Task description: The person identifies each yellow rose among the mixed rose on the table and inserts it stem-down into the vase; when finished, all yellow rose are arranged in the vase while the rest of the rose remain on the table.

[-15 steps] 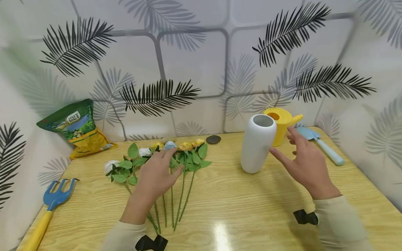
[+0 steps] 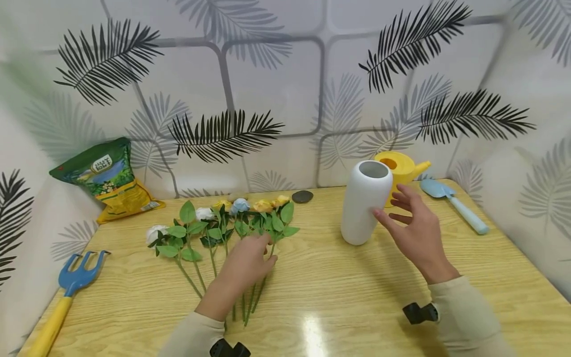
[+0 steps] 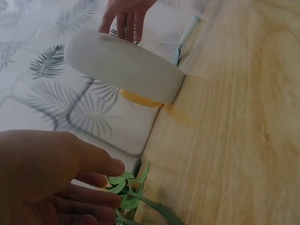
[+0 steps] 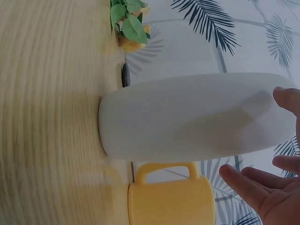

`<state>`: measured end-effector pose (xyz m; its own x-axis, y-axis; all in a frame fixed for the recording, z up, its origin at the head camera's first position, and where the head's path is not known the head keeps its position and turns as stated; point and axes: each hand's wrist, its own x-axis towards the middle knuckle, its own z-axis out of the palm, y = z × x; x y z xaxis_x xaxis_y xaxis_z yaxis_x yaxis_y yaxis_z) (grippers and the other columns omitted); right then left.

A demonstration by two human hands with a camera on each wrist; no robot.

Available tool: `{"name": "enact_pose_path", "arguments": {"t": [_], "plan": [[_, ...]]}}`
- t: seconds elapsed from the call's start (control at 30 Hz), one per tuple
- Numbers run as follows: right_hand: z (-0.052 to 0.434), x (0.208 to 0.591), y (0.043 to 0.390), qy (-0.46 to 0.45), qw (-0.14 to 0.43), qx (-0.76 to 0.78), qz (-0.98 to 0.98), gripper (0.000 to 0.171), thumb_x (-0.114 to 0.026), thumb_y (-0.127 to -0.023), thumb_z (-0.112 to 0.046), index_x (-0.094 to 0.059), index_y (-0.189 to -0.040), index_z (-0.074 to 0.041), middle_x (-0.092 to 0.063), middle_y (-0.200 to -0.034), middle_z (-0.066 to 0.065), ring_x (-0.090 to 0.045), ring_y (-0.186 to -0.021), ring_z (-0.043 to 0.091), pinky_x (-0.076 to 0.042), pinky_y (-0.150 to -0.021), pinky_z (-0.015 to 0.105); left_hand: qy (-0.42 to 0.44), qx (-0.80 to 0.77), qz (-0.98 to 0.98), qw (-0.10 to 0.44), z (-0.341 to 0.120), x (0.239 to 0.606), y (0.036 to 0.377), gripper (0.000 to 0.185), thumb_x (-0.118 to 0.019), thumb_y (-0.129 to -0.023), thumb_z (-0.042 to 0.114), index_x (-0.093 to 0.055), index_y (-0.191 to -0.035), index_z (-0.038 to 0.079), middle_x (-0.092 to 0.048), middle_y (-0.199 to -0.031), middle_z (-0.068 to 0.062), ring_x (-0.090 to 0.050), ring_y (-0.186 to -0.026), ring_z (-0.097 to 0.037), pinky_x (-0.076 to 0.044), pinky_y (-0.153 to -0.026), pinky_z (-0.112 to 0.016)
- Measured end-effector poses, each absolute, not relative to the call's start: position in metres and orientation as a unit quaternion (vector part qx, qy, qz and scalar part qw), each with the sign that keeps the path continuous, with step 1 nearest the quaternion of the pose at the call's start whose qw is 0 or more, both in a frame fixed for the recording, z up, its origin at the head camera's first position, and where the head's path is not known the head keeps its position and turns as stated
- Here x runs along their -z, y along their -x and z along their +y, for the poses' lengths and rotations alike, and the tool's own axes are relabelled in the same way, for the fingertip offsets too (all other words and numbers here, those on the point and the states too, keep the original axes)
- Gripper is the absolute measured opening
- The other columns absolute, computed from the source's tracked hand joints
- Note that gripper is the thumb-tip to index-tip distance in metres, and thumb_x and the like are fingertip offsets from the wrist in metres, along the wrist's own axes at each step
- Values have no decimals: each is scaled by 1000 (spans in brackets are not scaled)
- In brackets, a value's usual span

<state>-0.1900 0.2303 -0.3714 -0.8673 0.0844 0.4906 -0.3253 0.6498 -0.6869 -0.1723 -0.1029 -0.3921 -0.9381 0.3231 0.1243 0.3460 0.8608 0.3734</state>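
Observation:
Several artificial roses [image 2: 223,223] with green leaves lie on the wooden table [image 2: 339,297], stems toward me. My left hand [image 2: 256,253] rests over the stems with relaxed fingers and holds nothing; the left wrist view shows its straight fingers [image 3: 101,164] above a leaf [image 3: 125,186]. A white vase [image 2: 366,203] stands upright at centre right. My right hand [image 2: 392,210] hovers spread at the vase's right side, its thumb tip at the vase wall. In the right wrist view the vase [image 4: 187,117] fills the middle, beside my fingers [image 4: 253,187].
A yellow watering can [image 2: 403,168] stands right behind the vase. A light blue trowel [image 2: 459,206] lies far right, a blue rake with yellow handle [image 2: 71,285] far left. A green and yellow bag [image 2: 109,181] leans on the wall, with a dark disc [image 2: 302,196] nearby.
My left hand slid right and toward me, off the flower heads onto the stems. My right hand moved left, closer to the vase.

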Motion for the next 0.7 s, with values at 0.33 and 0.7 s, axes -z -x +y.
{"name": "enact_pose_path", "arguments": {"t": [0.33,0.7], "plan": [[220,379,189,-66,236,-445,-861,71,-78,-90,-25,-44,-148,-3,-61,-137,20,-67,-114,37,-49,-77,3,177,174,-969,16,-99,405,173,17,-77,-85,9,-71,-99,1,-71,-83,-10,-56,-60,-15,-52,-57,-32],[220,380,191,-66,238,-440,-863,70,-78,-90,-19,-43,-149,-2,-65,-127,24,-68,-111,39,-59,-82,39,174,191,-966,15,-95,411,175,14,-76,-83,1,-64,-79,6,-52,-60,1,-36,-53,-10,-34,-51,-25]]}}
